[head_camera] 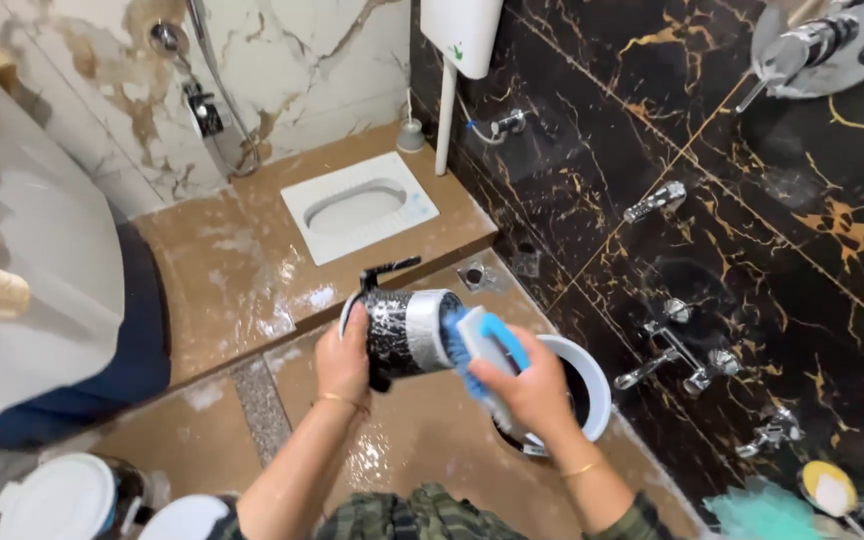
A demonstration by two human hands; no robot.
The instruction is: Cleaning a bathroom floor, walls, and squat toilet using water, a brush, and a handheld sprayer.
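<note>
A black mug (404, 332) with a silvery patterned band lies on its side in the air above the wet brown floor (422, 440), its black handle sticking up at the far end. The left hand (342, 362) holds it from below and behind, fingers curled closed around the dark body near the base. The right hand (530, 390) is wrapped tightly round a blue and white scrubbing brush (480, 345), whose blue bristles press against the open end of the mug. Each wrist wears a thin gold bangle, and plaid sleeves show at the bottom edge. Just beyond the right hand, partly hidden by it, a white bucket (592, 385) stands on the floor close to the black, gold-veined marble wall (772, 260), where several chrome taps (677, 358) are fixed. Farther off, a raised brown step carries a white squat toilet pan (357, 205), and a white cistern (462, 35) with its pipe hangs above it. A flexible shower hose (214, 75) runs down the pale marble wall on the left. Near the lower left corner sit two containers with white lids (57, 500), and a teal scrubber (762, 512) lies at the lower right.
</note>
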